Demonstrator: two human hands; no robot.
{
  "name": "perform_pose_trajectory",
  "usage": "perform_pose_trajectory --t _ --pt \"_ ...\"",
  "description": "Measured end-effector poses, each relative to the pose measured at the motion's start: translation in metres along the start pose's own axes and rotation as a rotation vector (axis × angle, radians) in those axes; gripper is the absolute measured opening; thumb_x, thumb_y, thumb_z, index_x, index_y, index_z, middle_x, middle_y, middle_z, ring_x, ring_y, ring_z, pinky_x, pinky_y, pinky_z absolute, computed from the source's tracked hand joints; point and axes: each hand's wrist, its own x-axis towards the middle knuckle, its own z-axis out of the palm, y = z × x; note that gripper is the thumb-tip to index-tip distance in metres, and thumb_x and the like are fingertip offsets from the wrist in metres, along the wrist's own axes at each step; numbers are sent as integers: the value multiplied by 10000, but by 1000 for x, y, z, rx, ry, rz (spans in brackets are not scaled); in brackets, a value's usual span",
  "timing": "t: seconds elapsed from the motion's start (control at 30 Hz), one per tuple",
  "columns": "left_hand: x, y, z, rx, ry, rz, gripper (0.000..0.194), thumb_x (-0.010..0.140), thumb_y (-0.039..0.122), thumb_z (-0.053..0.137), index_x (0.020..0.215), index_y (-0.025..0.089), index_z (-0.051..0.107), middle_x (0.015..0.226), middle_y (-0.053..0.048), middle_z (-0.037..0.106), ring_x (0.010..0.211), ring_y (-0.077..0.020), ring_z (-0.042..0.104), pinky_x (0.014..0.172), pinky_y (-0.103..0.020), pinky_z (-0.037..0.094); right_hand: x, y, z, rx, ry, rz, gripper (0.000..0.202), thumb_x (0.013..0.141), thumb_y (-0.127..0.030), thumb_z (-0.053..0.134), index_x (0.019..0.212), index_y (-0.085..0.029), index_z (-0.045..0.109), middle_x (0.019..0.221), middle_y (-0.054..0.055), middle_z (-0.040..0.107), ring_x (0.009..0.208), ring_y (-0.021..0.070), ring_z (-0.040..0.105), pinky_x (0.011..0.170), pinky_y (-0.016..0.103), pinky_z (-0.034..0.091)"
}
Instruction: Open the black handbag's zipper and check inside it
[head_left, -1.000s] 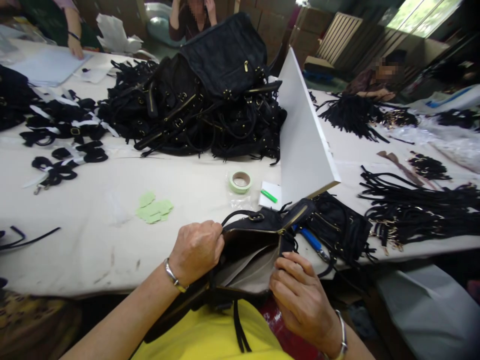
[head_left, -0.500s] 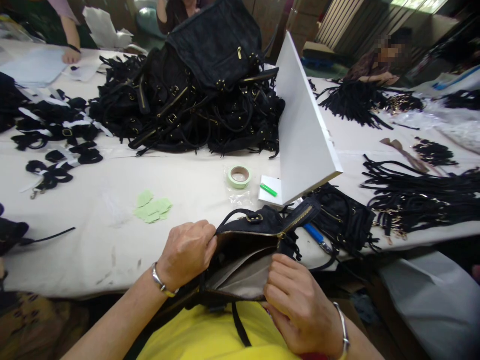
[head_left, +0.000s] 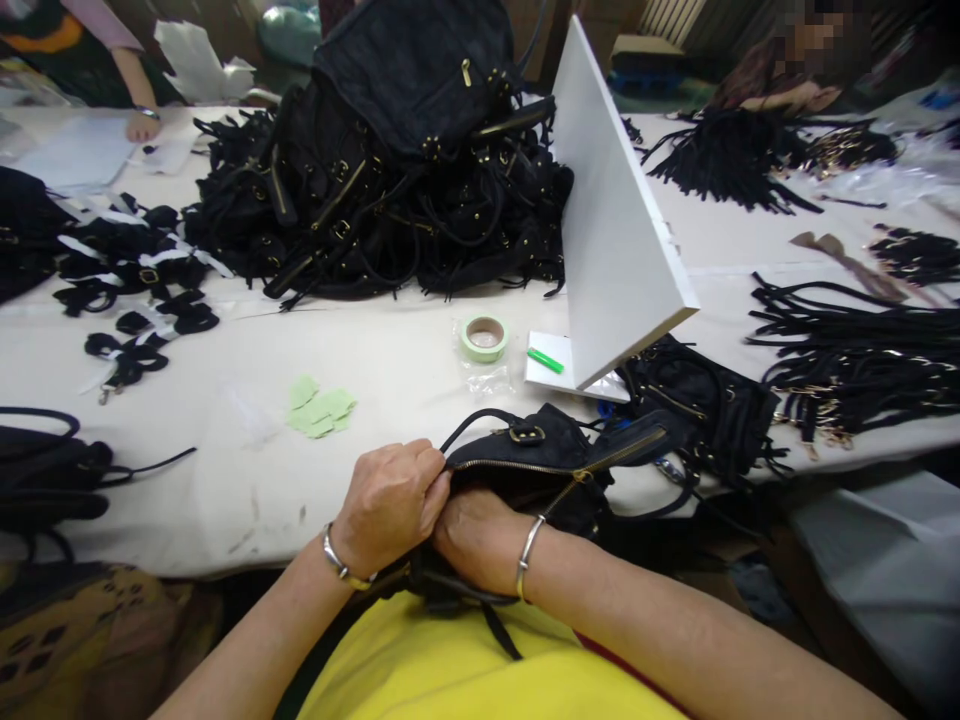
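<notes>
A black handbag (head_left: 551, 455) with a gold zipper lies at the near table edge, partly on my lap. My left hand (head_left: 390, 505) pinches the bag's zipper rim and holds the opening apart. My right hand (head_left: 472, 535) is pushed into the bag's opening up to the wrist; its fingers are hidden inside, so only the back of the hand and a silver bangle show. A white board (head_left: 611, 220) stands tilted just behind the bag.
A big pile of black bags (head_left: 390, 170) fills the table's middle back. A tape roll (head_left: 484, 338), green paper tags (head_left: 319, 410), a green marker (head_left: 545, 361) and black straps (head_left: 847, 350) lie around. Other people's hands work at the far side.
My right hand went from resting on the bag's lining at the right to reaching inside the opening from the near side. The left hand kept its grip on the rim.
</notes>
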Motion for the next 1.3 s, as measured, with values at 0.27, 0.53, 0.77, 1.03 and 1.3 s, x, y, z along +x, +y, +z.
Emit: perform_pose_trajectory --t 0.27,0.53,0.77,1.03,1.3 --pt "-13 -8 -4 -51 -17 51 190 897 192 461 713 200 509 703 -6 524 653 -192 513 637 -355 376 -22 20 13 241 52 -57 191 856 -218 575 991 -185 706 1043 93 696 915 244 626 736 314 460" --pt "-21 -7 -6 -64 36 132 235 906 162 467 672 190 477 681 -19 488 623 -188 444 608 -359 350 -21 22 21 290 -152 -96 459 752 -179 654 1210 -207 633 1207 117 656 1044 290 611 854 352 481" --pt "-32 -8 -16 -74 81 137 184 903 141 504 729 158 564 708 -42 550 637 -192 471 594 -358 360 -32 22 12 167 -97 -88 415 672 -122 637 1085 -142 665 1180 138 649 1041 315 600 879 378 491" --pt "-42 -10 -20 -37 20 100 153 904 124 504 781 135 594 746 -63 598 672 -201 533 596 -363 369 -32 23 19 238 -11 -83 466 692 -146 635 1157 -173 633 1220 125 637 1080 313 593 877 364 480" --pt "-42 -14 -19 0 22 48 194 926 146 461 773 145 580 745 -52 585 705 -191 543 652 -340 375 -37 19 6 168 18 42 206 676 -130 603 865 -191 657 858 62 701 787 220 642 571 272 372"
